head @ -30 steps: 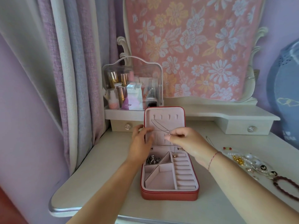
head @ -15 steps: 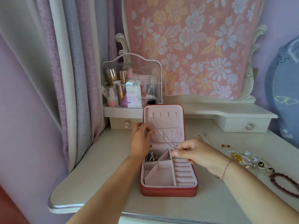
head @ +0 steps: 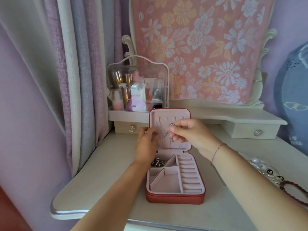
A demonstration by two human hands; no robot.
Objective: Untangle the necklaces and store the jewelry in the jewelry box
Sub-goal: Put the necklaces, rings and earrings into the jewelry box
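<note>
Open jewelry box (head: 175,198) sits mid-table (head: 106,174), red shell, pink lining, lid (head: 170,115) standing upright at the back.

Necklace (head: 164,134): a thin silver chain, up in front of the lid's lining, slung between my two hands, below the row of hooks (head: 170,118).

Right grip (head: 193,135): thumb and forefinger closed on a small silver bit of the necklace, probably the clasp end. The other fingers are curled loosely beneath.

Left grip (head: 145,145): fingertips bunched at the lid's left edge, right where the chain runs. I cannot tell whether they pinch the chain or only steady the lid; the links are too fine to read.

Base tray: a small heap of silver pieces (head: 157,162) already lies in the back left compartment. The ring rolls (head: 189,174) and the front compartments show nothing in them.

More jewelry (head: 265,169), pearly and beaded, lies on the table at my right, well apart from the box, with a dark red bracelet (head: 293,190) near it.

Handling, my judgement:
- The chain is near weightless and fully limp, so it holds no shape and follows whichever end I move.
- It is slick and fine and will slide out of a loose pinch, so I should hold it at the clasp or pendant rather than mid-chain.
- It kinks and knots easily, so keep light tension between both ends.
- Do not tug, as the links could stretch or snap.
- Next is likely the chain looped over a hook and the slack tucked into the lid pocket.
</note>
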